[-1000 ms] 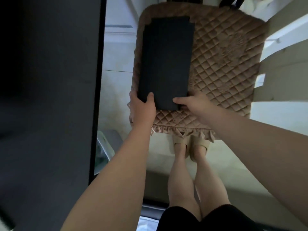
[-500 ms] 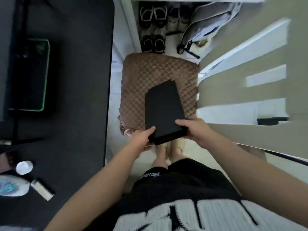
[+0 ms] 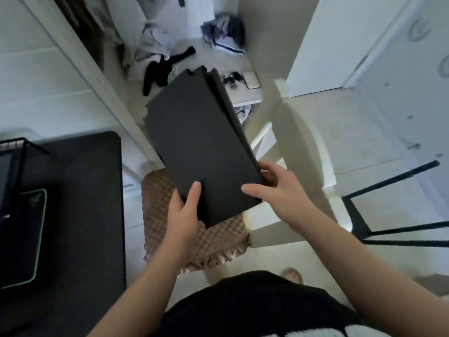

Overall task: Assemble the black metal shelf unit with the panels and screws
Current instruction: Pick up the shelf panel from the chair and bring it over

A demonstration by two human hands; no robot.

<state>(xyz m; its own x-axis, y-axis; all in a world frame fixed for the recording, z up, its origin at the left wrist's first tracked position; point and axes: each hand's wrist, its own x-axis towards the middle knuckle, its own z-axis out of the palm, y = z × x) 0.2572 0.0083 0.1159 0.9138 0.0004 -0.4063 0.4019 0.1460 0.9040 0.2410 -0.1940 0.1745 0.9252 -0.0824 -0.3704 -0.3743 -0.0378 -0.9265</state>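
Observation:
A stack of flat black shelf panels (image 3: pixel 199 139) is held up in the air in front of me, tilted with its far end up and to the left. My left hand (image 3: pixel 185 215) grips the near left corner, thumb on top. My right hand (image 3: pixel 274 188) grips the near right corner, fingers wrapped round the stack's right edge. The panels' far end shows notched corners. A black metal frame (image 3: pixel 379 215) with thin bars stands at the right on the floor.
A brown quilted cushion (image 3: pixel 216 242) on a seat lies under the panels. A black desk (image 3: pixel 80 215) with a green-edged mat (image 3: pixel 26 237) fills the left. Clothes and shoes lie on the floor at the back. A white door stands at the right.
Both hands have lifted the panel stack off the quilted cushion and raised it, and my view has swung up and to the right, so the metal frame shows.

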